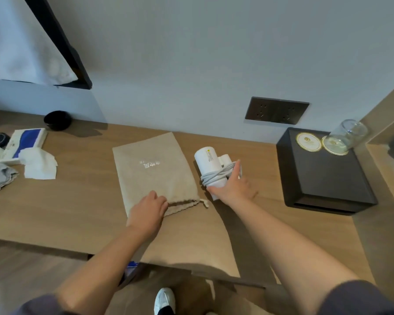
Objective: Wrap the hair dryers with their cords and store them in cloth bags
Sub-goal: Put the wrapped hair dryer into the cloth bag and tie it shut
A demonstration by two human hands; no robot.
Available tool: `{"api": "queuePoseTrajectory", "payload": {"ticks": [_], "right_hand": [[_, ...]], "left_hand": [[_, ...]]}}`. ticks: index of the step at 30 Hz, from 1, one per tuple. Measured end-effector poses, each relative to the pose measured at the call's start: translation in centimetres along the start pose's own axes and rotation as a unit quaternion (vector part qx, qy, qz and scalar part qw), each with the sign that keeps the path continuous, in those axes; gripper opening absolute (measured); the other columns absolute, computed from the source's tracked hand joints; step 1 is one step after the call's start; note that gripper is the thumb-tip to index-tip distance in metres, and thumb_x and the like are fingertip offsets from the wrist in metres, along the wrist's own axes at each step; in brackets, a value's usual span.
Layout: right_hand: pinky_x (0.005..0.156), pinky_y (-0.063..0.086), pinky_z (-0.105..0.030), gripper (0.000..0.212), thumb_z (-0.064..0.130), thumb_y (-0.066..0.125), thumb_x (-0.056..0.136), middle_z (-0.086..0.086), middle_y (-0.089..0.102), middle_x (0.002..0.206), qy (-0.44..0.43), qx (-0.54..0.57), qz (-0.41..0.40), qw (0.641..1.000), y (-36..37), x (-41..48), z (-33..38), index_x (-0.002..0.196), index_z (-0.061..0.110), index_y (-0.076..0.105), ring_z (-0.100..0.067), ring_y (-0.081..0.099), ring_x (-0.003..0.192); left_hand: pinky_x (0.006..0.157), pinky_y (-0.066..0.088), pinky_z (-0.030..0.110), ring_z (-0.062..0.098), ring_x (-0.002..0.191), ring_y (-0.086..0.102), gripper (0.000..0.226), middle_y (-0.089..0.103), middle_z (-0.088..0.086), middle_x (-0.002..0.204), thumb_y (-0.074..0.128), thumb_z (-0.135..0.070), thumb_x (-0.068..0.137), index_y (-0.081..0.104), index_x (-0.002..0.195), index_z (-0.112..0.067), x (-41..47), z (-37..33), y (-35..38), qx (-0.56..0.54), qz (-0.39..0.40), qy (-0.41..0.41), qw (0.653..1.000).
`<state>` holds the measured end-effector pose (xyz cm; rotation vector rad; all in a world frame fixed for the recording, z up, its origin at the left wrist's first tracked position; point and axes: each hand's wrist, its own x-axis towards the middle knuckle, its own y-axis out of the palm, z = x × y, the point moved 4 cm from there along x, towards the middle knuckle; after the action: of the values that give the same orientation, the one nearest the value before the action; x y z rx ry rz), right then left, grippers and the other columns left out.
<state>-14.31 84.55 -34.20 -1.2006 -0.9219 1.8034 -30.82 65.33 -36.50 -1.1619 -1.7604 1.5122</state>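
1. A beige cloth drawstring bag (152, 169) is laid flat on a light brown wooden desk (77, 201), with its gathered mouth turned toward the near edge and white printed characters on its upper face.
2. The left hand (149, 212) is placed on the near left part of the bag's mouth. Its fingers are bent down onto the gathered hem, and their tips are hidden, so whether cloth is pinched cannot be told.
3. A white cylindrical hair dryer (208, 161) is found just beside the right edge of the bag, lying on the desk with its barrel pointed away toward the wall.
4. A pale grey cord (216, 176) is wound in several turns round the near part of the dryer.
5. The dryer's near end is gripped by the right hand (233, 187): the thumb is set at the left, one finger is stretched up along the right side over the cord, and the remaining fingers are curled.
6. A black box (323, 173) is seen at the right of the desk, with two round gold-rimmed coasters and an upturned clear glass tumbler (348, 135) set on its top.
7. A dark socket panel (276, 110) is mounted on the wall behind.
8. At the far left, a black bowl (57, 120), a white-and-blue packet (23, 144) and a crumpled white tissue (40, 163) are spread on the desk.
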Motion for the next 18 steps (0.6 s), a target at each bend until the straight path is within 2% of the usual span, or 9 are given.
{"api": "queuePoseTrajectory", "payload": {"ticks": [4, 6, 8, 9, 11, 12, 14, 16, 18], "right_hand": [[0.105, 0.036, -0.050, 0.145, 0.067, 0.078, 0.050, -0.008, 0.032, 0.152, 0.005, 0.062, 0.052, 0.997, 0.8, 1.2, -1.2, 0.147, 0.036, -0.024, -0.032, 0.036, 0.136], [0.105, 0.040, -0.051, 0.152, 0.063, 0.083, 0.039, -0.004, 0.034, 0.152, -0.015, 0.113, 0.067, 0.991, 0.8, 1.5, -2.2, 0.148, 0.038, -0.019, -0.031, 0.040, 0.134], [0.105, 0.040, -0.049, 0.149, 0.051, 0.090, 0.042, -0.003, 0.035, 0.150, -0.021, 0.172, 0.088, 0.981, 0.9, 1.9, -3.0, 0.151, 0.033, -0.010, -0.028, 0.042, 0.132], [0.103, 0.043, -0.046, 0.140, 0.045, 0.091, 0.050, -0.004, 0.038, 0.147, -0.012, 0.207, 0.110, 0.972, 1.0, 1.9, -3.3, 0.152, 0.029, -0.003, -0.027, 0.045, 0.130], [0.085, 0.051, -0.040, 0.101, 0.043, 0.084, 0.067, -0.006, 0.052, 0.128, 0.027, 0.266, 0.164, 0.949, 1.1, 2.2, -3.8, 0.144, 0.024, 0.022, -0.025, 0.057, 0.108], [0.074, 0.051, -0.036, 0.077, 0.043, 0.077, 0.075, -0.006, 0.058, 0.114, 0.054, 0.290, 0.190, 0.936, 1.1, 2.1, -3.9, 0.135, 0.019, 0.035, -0.023, 0.059, 0.093], [0.063, 0.047, -0.031, 0.045, 0.038, 0.064, 0.085, -0.009, 0.059, 0.097, 0.083, 0.342, 0.221, 0.910, 1.3, 2.3, -4.3, 0.121, 0.015, 0.050, -0.023, 0.055, 0.076], [0.061, 0.043, -0.030, 0.024, 0.035, 0.059, 0.090, -0.009, 0.056, 0.089, 0.070, 0.380, 0.228, 0.894, 1.2, 2.4, -4.5, 0.105, 0.017, 0.052, -0.022, 0.051, 0.071], [0.056, 0.036, -0.029, 0.022, 0.038, 0.053, 0.096, -0.006, 0.055, 0.079, 0.034, 0.408, 0.234, 0.882, 1.3, 2.2, -4.3, 0.099, 0.017, 0.052, -0.018, 0.047, 0.062]], "left_hand": [[0.076, 0.050, 0.032, 0.019, 0.098, 0.057, 0.034, 0.053, -0.001, 0.112, 0.042, -0.043, 0.098, 0.052, 0.122, -0.022, -0.8, 1.0, 0.4, 0.003, 0.026, -0.001, 1.000], [0.078, 0.050, 0.032, 0.018, 0.101, 0.056, 0.036, 0.054, -0.002, 0.114, 0.046, -0.043, 0.096, 0.051, 0.125, -0.022, -1.2, 1.7, 0.5, 0.009, 0.028, -0.002, 1.000], [0.080, 0.050, 0.032, 0.017, 0.103, 0.054, 0.038, 0.054, -0.003, 0.114, 0.051, -0.041, 0.092, 0.051, 0.125, -0.022, -1.6, 2.3, 0.6, 0.025, 0.033, 0.000, 0.999], [0.080, 0.050, 0.032, 0.017, 0.104, 0.053, 0.039, 0.054, -0.003, 0.114, 0.053, -0.040, 0.090, 0.051, 0.125, -0.023, -1.9, 2.5, 0.8, 0.035, 0.038, 0.001, 0.999], [0.077, 0.047, 0.032, 0.019, 0.103, 0.052, 0.038, 0.054, -0.002, 0.112, 0.057, -0.034, 0.087, 0.053, 0.122, -0.022, -2.3, 2.9, 0.9, 0.050, 0.036, -0.003, 0.998], [0.075, 0.046, 0.032, 0.020, 0.100, 0.052, 0.035, 0.054, -0.001, 0.108, 0.058, -0.030, 0.085, 0.055, 0.119, -0.021, -2.5, 3.2, 0.8, 0.052, 0.026, -0.010, 0.998], [0.067, 0.041, 0.030, 0.019, 0.092, 0.051, 0.027, 0.053, -0.001, 0.100, 0.059, -0.023, 0.081, 0.059, 0.108, -0.018, -2.9, 3.7, 0.5, 0.051, -0.002, -0.027, 0.998], [0.060, 0.034, 0.026, 0.016, 0.085, 0.048, 0.017, 0.052, -0.002, 0.095, 0.058, -0.020, 0.083, 0.059, 0.099, -0.016, -3.1, 3.8, 0.3, 0.043, -0.019, -0.047, 0.998], [0.054, 0.030, 0.023, 0.012, 0.080, 0.044, 0.010, 0.052, -0.004, 0.093, 0.053, -0.022, 0.090, 0.056, 0.098, -0.017, -3.3, 3.6, 0.2, 0.037, -0.021, -0.065, 0.997]]}}
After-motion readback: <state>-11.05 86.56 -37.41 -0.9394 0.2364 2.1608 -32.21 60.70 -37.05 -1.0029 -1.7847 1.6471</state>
